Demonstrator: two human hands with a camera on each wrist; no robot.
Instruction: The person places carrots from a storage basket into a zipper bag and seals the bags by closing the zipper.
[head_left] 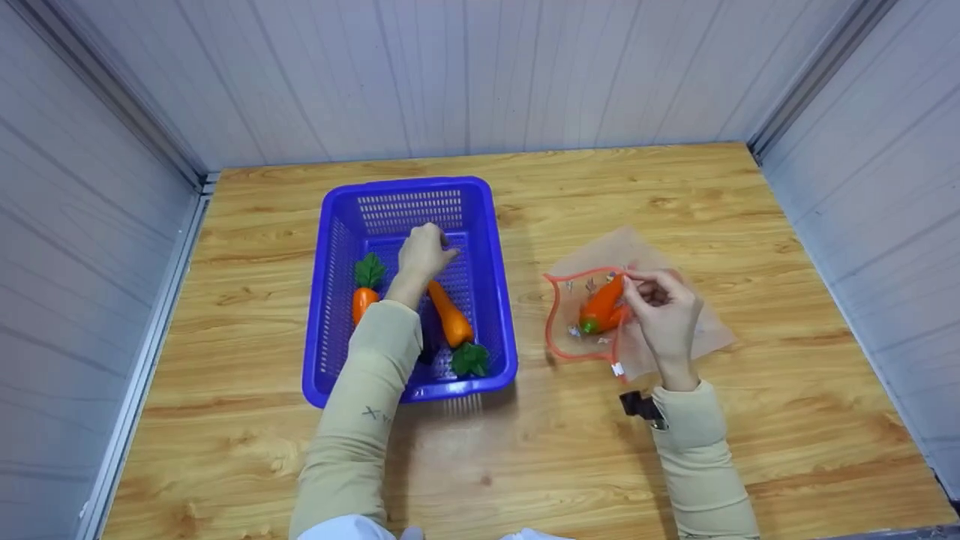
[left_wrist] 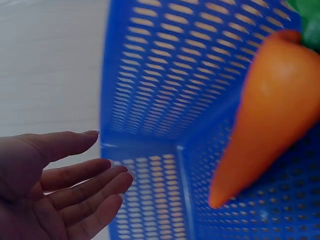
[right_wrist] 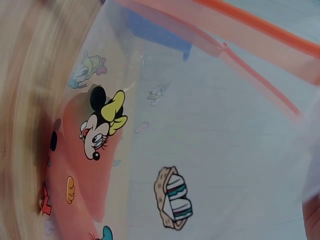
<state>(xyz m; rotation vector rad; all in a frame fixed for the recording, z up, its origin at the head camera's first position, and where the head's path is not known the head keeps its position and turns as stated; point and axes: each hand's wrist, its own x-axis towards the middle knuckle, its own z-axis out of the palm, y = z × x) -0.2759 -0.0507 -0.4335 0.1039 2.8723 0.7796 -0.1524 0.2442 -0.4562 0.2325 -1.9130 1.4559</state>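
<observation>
My left hand point(head_left: 424, 255) hovers inside the blue plastic basket point(head_left: 316, 330), holding nothing. In the left wrist view its fingers point(left_wrist: 87, 195) are extended and loosely apart. Nearby in the basket lie a carrot point(head_left: 450, 315) with green leaves and another carrot point(head_left: 363, 301), partly behind my forearm. Something dark point(head_left: 429, 349) is mostly hidden under that arm. To the right, my right hand point(head_left: 667, 307) pinches the rim of a clear zip bag point(head_left: 709, 341) with orange edging. Inside it lies an orange-red vegetable point(head_left: 600, 306) with a green end; the right wrist view shows cartoon prints on the bag.
A wood-grain table point(head_left: 480, 465) carries the basket on the left and the bag on the right. Pale panel walls point(head_left: 465, 82) enclose it at the back and both sides. A dark camera mount point(head_left: 642, 409) sits on my right wrist.
</observation>
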